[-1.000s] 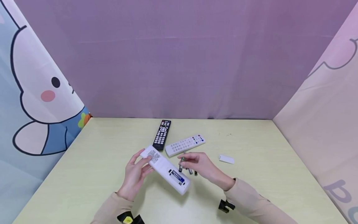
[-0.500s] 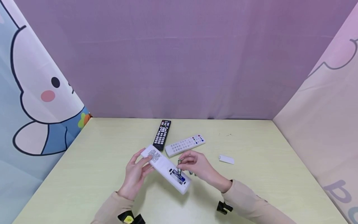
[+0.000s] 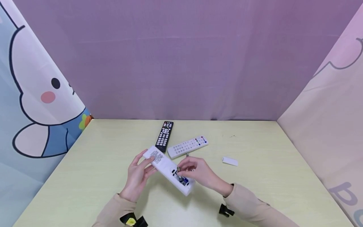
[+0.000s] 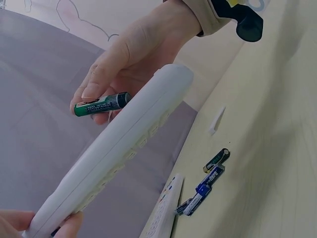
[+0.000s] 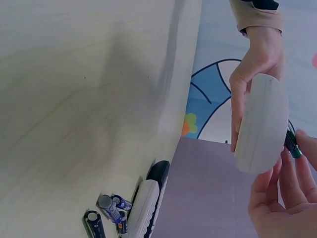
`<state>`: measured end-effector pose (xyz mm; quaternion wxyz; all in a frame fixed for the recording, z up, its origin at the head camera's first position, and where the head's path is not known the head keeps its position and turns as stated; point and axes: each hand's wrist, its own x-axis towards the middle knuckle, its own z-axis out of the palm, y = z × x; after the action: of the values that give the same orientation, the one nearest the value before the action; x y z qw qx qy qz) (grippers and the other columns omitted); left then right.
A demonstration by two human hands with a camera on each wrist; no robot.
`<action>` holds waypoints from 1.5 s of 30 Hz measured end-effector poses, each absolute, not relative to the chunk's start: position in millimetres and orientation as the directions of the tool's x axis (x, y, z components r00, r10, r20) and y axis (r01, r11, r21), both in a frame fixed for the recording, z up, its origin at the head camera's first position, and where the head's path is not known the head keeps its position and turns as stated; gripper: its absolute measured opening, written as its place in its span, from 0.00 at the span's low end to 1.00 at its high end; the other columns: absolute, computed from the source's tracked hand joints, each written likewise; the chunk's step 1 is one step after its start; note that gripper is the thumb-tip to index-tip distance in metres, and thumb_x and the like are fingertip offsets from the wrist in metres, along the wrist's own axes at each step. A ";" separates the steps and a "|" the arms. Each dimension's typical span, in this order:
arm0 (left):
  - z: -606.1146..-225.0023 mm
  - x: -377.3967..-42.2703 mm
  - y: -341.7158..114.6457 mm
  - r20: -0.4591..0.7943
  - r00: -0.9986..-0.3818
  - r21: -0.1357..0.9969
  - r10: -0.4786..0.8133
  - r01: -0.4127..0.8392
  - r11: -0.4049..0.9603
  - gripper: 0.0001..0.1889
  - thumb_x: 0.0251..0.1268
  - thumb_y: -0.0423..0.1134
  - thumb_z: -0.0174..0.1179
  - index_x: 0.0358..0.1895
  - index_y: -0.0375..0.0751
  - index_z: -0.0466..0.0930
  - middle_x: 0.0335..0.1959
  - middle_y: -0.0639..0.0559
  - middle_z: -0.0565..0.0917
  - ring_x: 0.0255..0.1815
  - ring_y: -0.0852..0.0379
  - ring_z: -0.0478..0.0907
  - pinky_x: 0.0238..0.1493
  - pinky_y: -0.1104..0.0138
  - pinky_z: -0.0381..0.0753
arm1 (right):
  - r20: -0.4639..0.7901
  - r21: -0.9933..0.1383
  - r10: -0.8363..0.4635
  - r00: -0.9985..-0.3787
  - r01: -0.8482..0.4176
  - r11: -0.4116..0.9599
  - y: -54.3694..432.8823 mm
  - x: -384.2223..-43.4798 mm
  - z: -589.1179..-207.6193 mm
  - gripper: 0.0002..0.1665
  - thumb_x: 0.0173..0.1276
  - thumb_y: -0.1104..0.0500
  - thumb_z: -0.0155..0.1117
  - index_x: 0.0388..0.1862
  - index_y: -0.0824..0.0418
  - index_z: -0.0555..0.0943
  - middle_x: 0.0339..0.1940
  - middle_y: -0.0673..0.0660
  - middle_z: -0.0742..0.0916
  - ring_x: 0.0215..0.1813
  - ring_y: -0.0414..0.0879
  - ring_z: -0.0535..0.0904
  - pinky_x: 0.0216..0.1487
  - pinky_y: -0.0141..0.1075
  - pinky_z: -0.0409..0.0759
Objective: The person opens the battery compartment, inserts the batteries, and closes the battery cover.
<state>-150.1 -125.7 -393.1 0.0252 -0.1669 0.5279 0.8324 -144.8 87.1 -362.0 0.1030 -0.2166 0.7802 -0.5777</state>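
A white remote control [image 3: 163, 167] is tilted above the table, back side up, its battery slot uncovered with one blue battery [image 3: 185, 181] inside. My left hand [image 3: 136, 178] grips its upper end, thumb on the printed label. Between thumb and fingers my right hand [image 3: 199, 171] pinches a green battery [image 4: 101, 104], one end of it at the slot. From the left wrist view the battery stands slanted to the remote's back. How far its end sits inside the slot is hidden.
Beyond the hands lie a black remote [image 3: 164, 136] and a second white remote [image 3: 187, 147]. Several loose batteries [image 4: 200, 193] lie near the latter, mostly behind my right hand in the head view. A white battery cover [image 3: 230, 161] rests to the right.
My right hand has brought the green battery leftward and down from beside the remote to its slot. The left hand and the remote have hardly moved.
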 end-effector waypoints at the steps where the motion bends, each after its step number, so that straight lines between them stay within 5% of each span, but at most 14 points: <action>1: -393.1 -150.3 -125.6 -0.305 -0.943 0.870 -0.134 -0.218 -0.442 0.27 0.58 0.26 0.50 0.62 0.42 0.58 0.44 0.44 0.74 0.32 0.55 0.81 0.39 0.66 0.82 | 0.093 -0.942 -0.459 -0.884 -0.227 0.246 86.9 -144.0 -361.1 0.12 0.51 0.66 0.66 0.36 0.69 0.78 0.31 0.61 0.84 0.31 0.41 0.76 0.33 0.28 0.76; 18: -392.9 -150.9 -125.0 -0.306 -0.942 0.862 -0.135 -0.214 -0.460 0.27 0.58 0.26 0.50 0.62 0.42 0.57 0.44 0.44 0.74 0.32 0.55 0.81 0.40 0.66 0.81 | 0.268 -0.853 -0.501 -0.823 -0.445 0.274 86.6 -141.0 -363.2 0.09 0.49 0.70 0.66 0.32 0.70 0.79 0.27 0.61 0.84 0.28 0.36 0.75 0.30 0.29 0.77; 29: -391.9 -150.0 -125.0 -0.299 -0.944 0.869 -0.136 -0.211 -0.447 0.27 0.58 0.26 0.51 0.62 0.42 0.58 0.43 0.45 0.75 0.31 0.55 0.81 0.39 0.67 0.82 | 0.367 -0.753 -0.562 -0.742 -0.591 0.289 94.0 -154.0 -396.3 0.12 0.51 0.60 0.68 0.36 0.61 0.81 0.29 0.51 0.82 0.31 0.38 0.74 0.31 0.32 0.78; 40: -391.4 -149.9 -127.0 -0.298 -0.945 0.869 -0.133 -0.212 -0.447 0.27 0.58 0.26 0.51 0.62 0.42 0.58 0.41 0.47 0.76 0.31 0.56 0.81 0.39 0.66 0.82 | 0.206 -0.735 -0.708 -0.676 -0.584 0.344 100.0 -148.7 -397.2 0.39 0.39 0.60 0.75 0.54 0.58 0.71 0.53 0.58 0.70 0.48 0.47 0.70 0.48 0.29 0.75; 45: -390.5 -149.2 -127.9 -0.300 -0.945 0.874 -0.131 -0.217 -0.435 0.27 0.58 0.26 0.51 0.62 0.43 0.58 0.42 0.47 0.76 0.30 0.57 0.81 0.39 0.67 0.82 | 0.183 -0.709 -0.767 -0.615 -0.623 0.330 101.9 -145.3 -400.7 0.49 0.35 0.64 0.75 0.59 0.58 0.62 0.56 0.59 0.67 0.50 0.45 0.69 0.50 0.29 0.74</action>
<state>-149.2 -127.9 -390.5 0.0259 -0.1641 0.5307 0.8311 -145.3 101.9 -400.7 0.0927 -0.4289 0.8103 -0.3885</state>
